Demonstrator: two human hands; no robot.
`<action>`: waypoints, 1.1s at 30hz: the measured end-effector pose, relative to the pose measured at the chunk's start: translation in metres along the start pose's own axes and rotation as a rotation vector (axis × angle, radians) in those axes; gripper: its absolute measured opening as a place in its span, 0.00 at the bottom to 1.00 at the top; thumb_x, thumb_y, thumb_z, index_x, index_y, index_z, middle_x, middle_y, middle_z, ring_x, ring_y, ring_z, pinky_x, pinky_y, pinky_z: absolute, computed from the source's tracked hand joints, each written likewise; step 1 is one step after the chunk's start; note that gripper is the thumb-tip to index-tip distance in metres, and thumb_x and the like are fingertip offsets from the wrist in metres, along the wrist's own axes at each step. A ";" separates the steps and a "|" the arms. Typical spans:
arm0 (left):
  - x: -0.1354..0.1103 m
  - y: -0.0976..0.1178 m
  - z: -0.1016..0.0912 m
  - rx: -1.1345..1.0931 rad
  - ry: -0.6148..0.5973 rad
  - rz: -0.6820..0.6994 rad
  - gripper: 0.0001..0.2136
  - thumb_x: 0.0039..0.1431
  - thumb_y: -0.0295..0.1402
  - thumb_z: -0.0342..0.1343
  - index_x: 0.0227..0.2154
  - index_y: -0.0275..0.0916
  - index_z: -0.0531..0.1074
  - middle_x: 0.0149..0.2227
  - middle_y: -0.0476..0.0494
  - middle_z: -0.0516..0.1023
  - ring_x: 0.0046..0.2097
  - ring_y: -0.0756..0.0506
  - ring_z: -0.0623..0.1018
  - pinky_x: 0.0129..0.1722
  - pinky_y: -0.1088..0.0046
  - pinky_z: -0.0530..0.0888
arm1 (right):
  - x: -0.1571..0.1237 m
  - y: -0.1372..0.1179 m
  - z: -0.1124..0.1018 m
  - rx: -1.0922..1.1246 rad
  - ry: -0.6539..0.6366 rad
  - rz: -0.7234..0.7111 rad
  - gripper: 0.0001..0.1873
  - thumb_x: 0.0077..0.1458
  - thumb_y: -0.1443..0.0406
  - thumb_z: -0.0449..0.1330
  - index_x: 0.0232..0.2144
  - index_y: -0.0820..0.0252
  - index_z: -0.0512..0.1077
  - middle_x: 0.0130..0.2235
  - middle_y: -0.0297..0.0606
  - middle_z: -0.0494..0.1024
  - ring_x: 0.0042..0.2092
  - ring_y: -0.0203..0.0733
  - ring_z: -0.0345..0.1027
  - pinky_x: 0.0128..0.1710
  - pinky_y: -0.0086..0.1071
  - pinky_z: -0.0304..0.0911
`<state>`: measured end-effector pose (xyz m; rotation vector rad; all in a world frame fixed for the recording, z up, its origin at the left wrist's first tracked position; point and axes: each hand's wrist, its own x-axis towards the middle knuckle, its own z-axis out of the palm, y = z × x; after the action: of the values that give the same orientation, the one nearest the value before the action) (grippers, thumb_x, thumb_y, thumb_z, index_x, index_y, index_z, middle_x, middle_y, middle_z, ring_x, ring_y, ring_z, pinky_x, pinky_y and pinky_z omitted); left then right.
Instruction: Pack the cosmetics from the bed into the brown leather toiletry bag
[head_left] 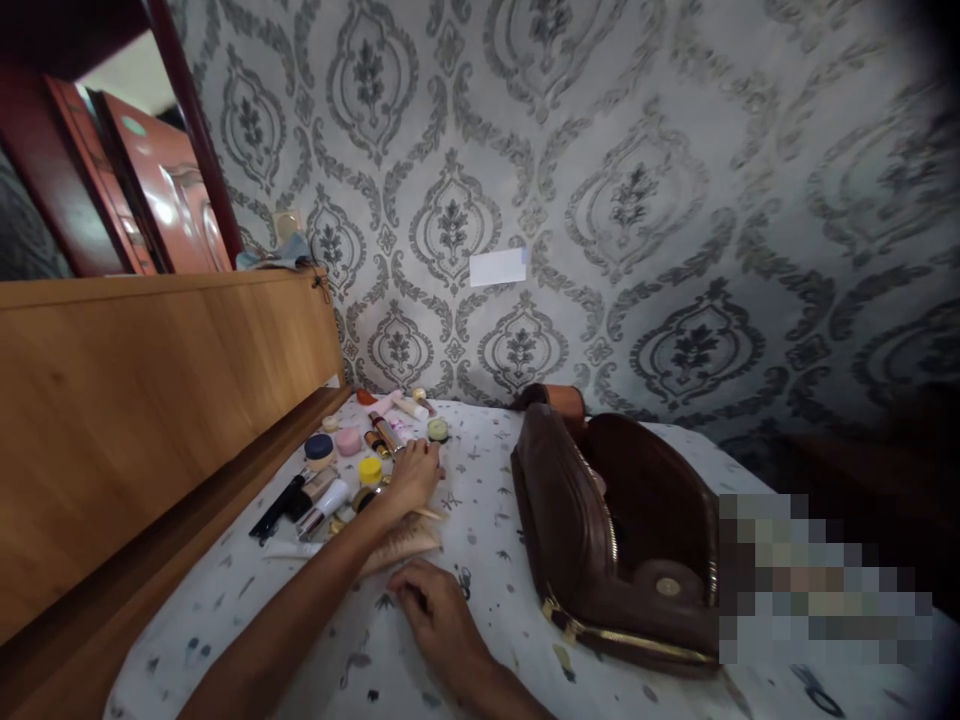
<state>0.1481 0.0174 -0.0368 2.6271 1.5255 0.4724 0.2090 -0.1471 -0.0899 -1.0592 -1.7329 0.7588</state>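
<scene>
My left hand (417, 474) reaches in among the cosmetics, its fingers bent downward. They are at the end of a shiny tube with a dark red cap (384, 430); whether they grip it or something smaller is hidden. Close by lie a yellow-lidded jar (370, 470), a small pale green jar (438, 430) and a beige squeeze tube (405, 543), which is partly behind my left forearm. Nearer to me, my right hand (436, 606) rests on the patterned sheet (480, 520) with loosely curled fingers and nothing visible in them.
An open brown zippered bag (551, 510) stands to the right. On the left are a navy-lidded jar (319, 448), a pink jar (348, 441), a white-capped bottle (324, 507) and black tubes (277, 508). A wooden board (172, 350) borders the left side; patterned wallpaper (450, 220) rises behind.
</scene>
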 end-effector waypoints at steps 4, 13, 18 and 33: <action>0.002 -0.010 0.002 -0.118 -0.042 -0.052 0.15 0.62 0.29 0.51 0.51 0.35 0.68 0.50 0.33 0.71 0.53 0.36 0.72 0.55 0.57 0.65 | -0.001 0.001 0.000 0.009 -0.007 0.017 0.13 0.54 0.72 0.51 0.31 0.61 0.77 0.33 0.40 0.78 0.37 0.45 0.72 0.40 0.34 0.62; 0.012 -0.036 0.000 -0.807 -0.008 -0.133 0.17 0.61 0.39 0.55 0.51 0.39 0.69 0.44 0.41 0.74 0.45 0.43 0.75 0.41 0.68 0.75 | -0.001 0.002 0.001 0.004 0.012 -0.005 0.14 0.53 0.73 0.52 0.32 0.61 0.77 0.33 0.40 0.79 0.37 0.44 0.72 0.40 0.34 0.63; 0.001 -0.034 -0.016 -1.217 -0.052 -0.097 0.24 0.55 0.47 0.60 0.51 0.40 0.71 0.45 0.40 0.74 0.39 0.47 0.77 0.37 0.70 0.77 | -0.002 0.003 0.003 0.013 0.042 -0.012 0.13 0.52 0.73 0.53 0.32 0.59 0.77 0.33 0.39 0.80 0.38 0.43 0.73 0.42 0.34 0.64; -0.084 0.015 -0.061 -1.294 -0.073 0.064 0.29 0.49 0.37 0.68 0.55 0.44 0.70 0.51 0.42 0.75 0.50 0.42 0.75 0.49 0.67 0.73 | 0.019 -0.003 -0.020 0.992 0.413 0.381 0.38 0.45 0.34 0.58 0.39 0.61 0.70 0.27 0.35 0.76 0.22 0.37 0.66 0.19 0.26 0.53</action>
<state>0.1038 -0.0673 0.0050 1.6076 0.6519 0.9296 0.2226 -0.1303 -0.0723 -0.7455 -0.6295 1.3296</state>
